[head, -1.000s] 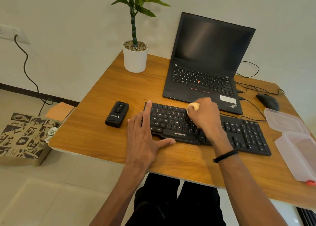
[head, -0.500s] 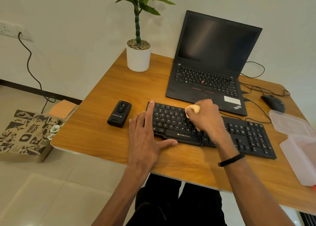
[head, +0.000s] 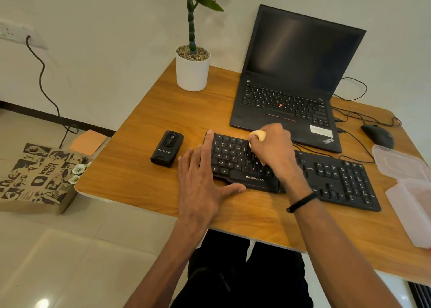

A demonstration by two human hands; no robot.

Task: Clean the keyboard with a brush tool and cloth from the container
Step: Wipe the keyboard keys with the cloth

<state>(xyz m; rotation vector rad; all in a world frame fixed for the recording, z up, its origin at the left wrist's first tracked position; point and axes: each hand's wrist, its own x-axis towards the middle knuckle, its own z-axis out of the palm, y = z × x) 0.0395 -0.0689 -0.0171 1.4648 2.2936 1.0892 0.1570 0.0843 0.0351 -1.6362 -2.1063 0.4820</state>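
Note:
A black Zebronics keyboard lies across the wooden desk in front of me. My right hand grips a pale wooden brush handle over the keyboard's middle keys; the bristles are hidden under the hand. My left hand lies flat with straight fingers on the keyboard's left end, its thumb along the front edge. A clear plastic container with its lid open sits at the desk's right edge. No cloth shows.
An open black laptop stands just behind the keyboard. A black mouse and cables lie at the back right. A small black device sits left of the keyboard. A potted plant stands at the back. A paper bag rests on the floor.
My right hand with the brush has shifted slightly up and left across the keys. The left hand stays in place. The head camera has tilted a little.

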